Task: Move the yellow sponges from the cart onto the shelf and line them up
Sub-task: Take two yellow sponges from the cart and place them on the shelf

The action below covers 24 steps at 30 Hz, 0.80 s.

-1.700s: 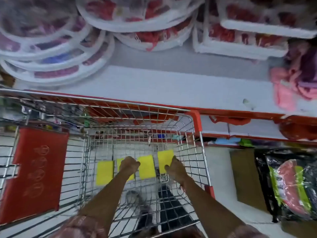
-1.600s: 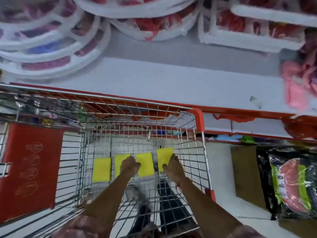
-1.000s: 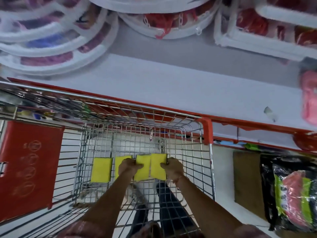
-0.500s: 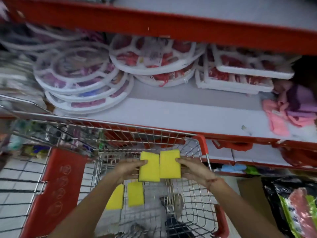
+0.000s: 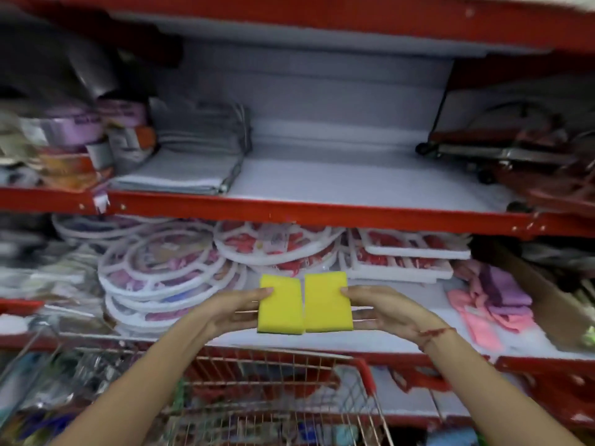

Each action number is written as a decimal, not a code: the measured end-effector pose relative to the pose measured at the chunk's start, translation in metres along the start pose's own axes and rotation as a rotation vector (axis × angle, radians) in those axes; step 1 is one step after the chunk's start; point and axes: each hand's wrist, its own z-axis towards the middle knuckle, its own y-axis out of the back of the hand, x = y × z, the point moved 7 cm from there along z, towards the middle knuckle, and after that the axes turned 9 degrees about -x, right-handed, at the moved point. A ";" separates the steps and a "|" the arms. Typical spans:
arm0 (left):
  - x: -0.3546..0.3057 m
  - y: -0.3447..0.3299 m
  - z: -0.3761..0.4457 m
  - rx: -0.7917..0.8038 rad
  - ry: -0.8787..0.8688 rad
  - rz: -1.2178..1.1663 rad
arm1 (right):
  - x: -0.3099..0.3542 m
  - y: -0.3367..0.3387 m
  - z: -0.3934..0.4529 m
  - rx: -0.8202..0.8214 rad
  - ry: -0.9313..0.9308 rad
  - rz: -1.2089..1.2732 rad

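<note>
Sponges (image 5: 304, 302) between the hands: matt yellow foam. Cart (image 5: 277, 381) below the hands: bare metal wire. Shelf (image 5: 354, 217) above: red painted edge.

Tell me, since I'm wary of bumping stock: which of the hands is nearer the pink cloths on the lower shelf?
Right. The right hand, holding a yellow sponge, is just left of the pink cloths; the left hand, with the other sponge, is farther left.

Both forearms extend forward and upward, converging. Left hand (image 5: 236, 309) and right hand (image 5: 375, 305) face each other, thumbs on top, fingers curled beneath, each gripping a held item. Red thread (image 5: 434, 332) encircles the right wrist.
</note>
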 end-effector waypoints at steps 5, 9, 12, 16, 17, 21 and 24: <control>-0.081 -0.015 -0.012 0.034 -0.148 0.030 | 0.082 0.016 -0.007 -0.028 0.127 -0.040; -0.140 -0.027 -0.019 0.006 -0.235 0.011 | 0.138 0.032 -0.001 -0.048 0.206 -0.034; -0.177 -0.038 -0.015 0.017 -0.262 0.010 | 0.173 0.044 0.013 -0.094 0.250 0.014; -0.218 -0.046 0.004 -0.041 -0.285 -0.022 | 0.203 0.058 0.044 -0.150 0.270 0.038; -0.224 -0.047 0.011 -0.051 -0.282 -0.021 | 0.207 0.061 0.053 -0.159 0.263 0.039; -0.234 -0.053 0.042 -0.070 -0.242 0.004 | 0.206 0.070 0.086 -0.181 0.201 -0.008; -0.236 -0.053 0.064 -0.109 -0.206 0.033 | 0.201 0.078 0.105 -0.183 0.161 -0.025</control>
